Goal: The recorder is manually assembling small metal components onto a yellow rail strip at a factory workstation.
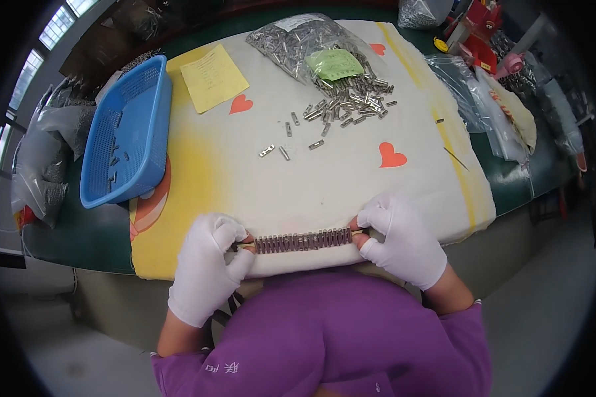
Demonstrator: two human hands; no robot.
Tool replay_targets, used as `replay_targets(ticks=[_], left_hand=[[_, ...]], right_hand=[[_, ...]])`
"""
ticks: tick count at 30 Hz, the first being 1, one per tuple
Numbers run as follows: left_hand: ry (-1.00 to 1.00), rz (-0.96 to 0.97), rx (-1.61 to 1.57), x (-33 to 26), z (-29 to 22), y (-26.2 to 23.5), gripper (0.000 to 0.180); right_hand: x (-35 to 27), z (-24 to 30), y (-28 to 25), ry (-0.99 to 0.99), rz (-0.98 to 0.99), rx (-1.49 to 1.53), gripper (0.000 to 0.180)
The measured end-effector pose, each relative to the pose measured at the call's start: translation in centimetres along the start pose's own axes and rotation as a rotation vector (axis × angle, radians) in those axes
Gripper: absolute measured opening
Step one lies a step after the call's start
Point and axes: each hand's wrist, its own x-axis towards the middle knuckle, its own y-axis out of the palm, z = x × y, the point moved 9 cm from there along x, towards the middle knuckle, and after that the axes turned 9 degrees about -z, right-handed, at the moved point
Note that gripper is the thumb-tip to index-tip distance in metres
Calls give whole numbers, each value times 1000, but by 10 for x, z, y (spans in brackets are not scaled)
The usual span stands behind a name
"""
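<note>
A row of small metal pieces (pixel 303 240) threaded side by side on a thin rod lies along the near edge of the white cloth (pixel 245 178). My left hand (pixel 208 264), in a white glove, pinches the rod's left end. My right hand (pixel 400 239), also gloved, pinches its right end. Loose metal pieces (pixel 344 106) lie scattered further up the cloth, spilling from a clear bag (pixel 298 41) with a green slip on it.
A blue plastic basket (pixel 129 129) with a few pieces inside stands at the left. A yellow paper sheet (pixel 213 77) lies beside it. Clear bags (pixel 490 106) and red objects (pixel 475 30) crowd the right and far edge. More bags (pixel 43 172) sit at far left.
</note>
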Motion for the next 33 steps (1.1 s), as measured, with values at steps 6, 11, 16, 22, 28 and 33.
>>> replay_targets(ticks=[6, 11, 16, 22, 28, 33], left_hand=[[39, -18, -1, 2, 0, -2, 20], [228, -65, 57, -1, -15, -8, 16], [440, 12, 146, 1, -27, -3, 13], [472, 20, 232, 2, -27, 2, 13], [496, 22, 250, -1, -29, 1, 13], [297, 109, 235, 2, -24, 2, 15]], right_hand=[[-3, -5, 0, 15, 18, 0, 13], [-1, 1, -1, -69, 11, -11, 10], [-2, -1, -1, -105, 60, -2, 15], [0, 3, -1, -209, 87, -58, 18], [-5, 15, 2, -351, 98, -246, 16], [-9, 14, 3, -336, 59, -125, 13]])
